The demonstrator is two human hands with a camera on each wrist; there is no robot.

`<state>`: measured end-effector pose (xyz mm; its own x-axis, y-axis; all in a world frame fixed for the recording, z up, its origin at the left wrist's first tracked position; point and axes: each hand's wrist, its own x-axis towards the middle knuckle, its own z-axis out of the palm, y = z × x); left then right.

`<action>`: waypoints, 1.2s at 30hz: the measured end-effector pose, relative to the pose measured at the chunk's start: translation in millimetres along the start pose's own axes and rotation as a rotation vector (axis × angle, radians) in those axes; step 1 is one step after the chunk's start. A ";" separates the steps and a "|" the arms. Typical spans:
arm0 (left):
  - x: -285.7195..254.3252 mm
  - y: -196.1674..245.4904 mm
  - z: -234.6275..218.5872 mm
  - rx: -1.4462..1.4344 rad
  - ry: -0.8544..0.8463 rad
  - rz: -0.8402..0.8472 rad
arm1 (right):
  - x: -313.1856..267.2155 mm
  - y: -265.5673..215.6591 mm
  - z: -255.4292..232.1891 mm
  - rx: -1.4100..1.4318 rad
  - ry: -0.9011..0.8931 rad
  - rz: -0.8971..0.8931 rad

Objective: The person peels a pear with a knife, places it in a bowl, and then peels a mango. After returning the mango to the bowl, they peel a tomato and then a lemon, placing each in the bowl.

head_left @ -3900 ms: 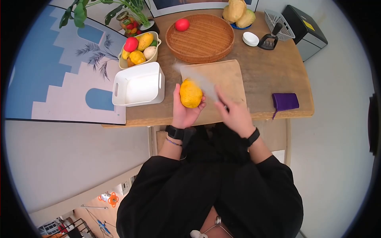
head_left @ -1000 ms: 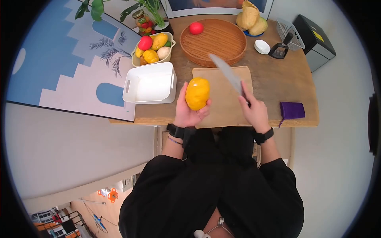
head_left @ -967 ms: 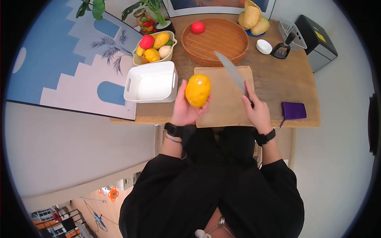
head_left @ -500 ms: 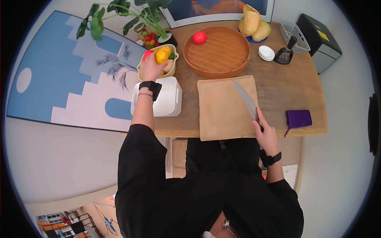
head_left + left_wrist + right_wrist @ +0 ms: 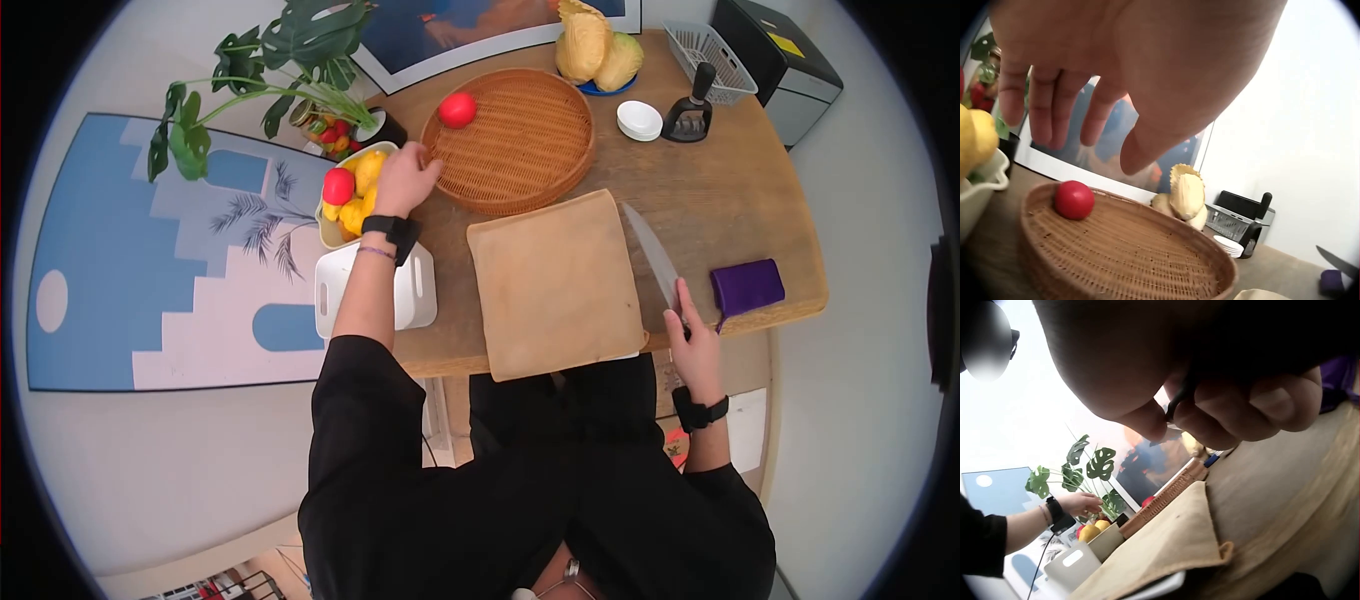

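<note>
My left hand is over the gap between the fruit bowl and the round wicker tray. In the left wrist view its fingers hang loosely and hold nothing. Yellow fruits and a red one fill the bowl. A red ball-shaped fruit lies in the wicker tray. My right hand grips a kitchen knife by its dark handle, blade pointing away, beside the tan cloth-like mat. Curled fingers hide most of that handle in the right wrist view.
A white bin stands in front of the bowl, partly under my left forearm. At the back are a potted plant, a blue plate with pale vegetables, white dishes and a black-handled tool. A purple pouch lies at right.
The yellow fruit left my left hand and is in the bowl; the hand moved from above the mat to the bowl, then right toward the wicker tray. My right hand keeps the knife, now farther right.
</note>
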<state>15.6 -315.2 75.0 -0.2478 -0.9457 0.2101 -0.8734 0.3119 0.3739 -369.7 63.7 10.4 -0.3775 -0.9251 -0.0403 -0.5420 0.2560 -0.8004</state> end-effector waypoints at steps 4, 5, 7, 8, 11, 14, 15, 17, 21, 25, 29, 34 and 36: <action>56.3 21.8 41.6 0.200 -0.144 0.070 | -10.3 21.7 -12.7 -0.036 0.104 0.048; 72.2 24.1 48.0 0.221 -0.154 0.012 | -18.8 17.3 -22.7 -0.114 0.039 0.162; 108.4 19.7 64.0 0.229 -0.169 -0.116 | -36.6 33.8 -22.8 -0.151 0.064 0.140; 125.6 15.4 70.4 0.226 -0.176 -0.101 | -43.6 43.4 -21.1 -0.186 0.075 0.115; 165.3 8.4 89.0 0.242 -0.137 -0.138 | -61.3 62.7 -11.0 -0.393 -0.087 0.337; 191.3 6.8 105.6 0.346 -0.134 -0.126 | -55.7 60.9 -7.7 -0.383 -0.067 0.324; 195.3 5.4 111.9 0.400 -0.208 -0.110 | -52.9 59.4 -7.7 -0.388 -0.063 0.341; 195.7 1.1 128.3 0.508 -0.285 -0.097 | -49.1 56.8 -8.1 -0.371 -0.101 0.359; 186.7 12.4 131.8 0.590 -0.289 -0.027 | -54.9 73.2 -0.3 -0.374 -0.045 0.249; 173.8 34.5 125.4 0.374 -0.216 0.071 | -53.3 73.0 1.3 -0.364 -0.058 0.301; 137.4 101.7 100.6 0.012 -0.135 0.225 | -55.5 72.9 8.2 -0.326 -0.005 0.308; 46.7 180.5 79.6 -1.135 -0.328 0.041 | -59.6 80.5 17.7 -0.324 0.037 0.271; -10.8 185.1 77.9 -1.553 -0.507 -0.082 | -59.6 78.3 20.8 -0.280 0.092 0.225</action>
<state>-176.0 -254.4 71.6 -0.6026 -0.7971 -0.0382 0.2678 -0.2471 0.9312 -374.0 133.1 -62.3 -0.5698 -0.8110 -0.1328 -0.6174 0.5291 -0.5821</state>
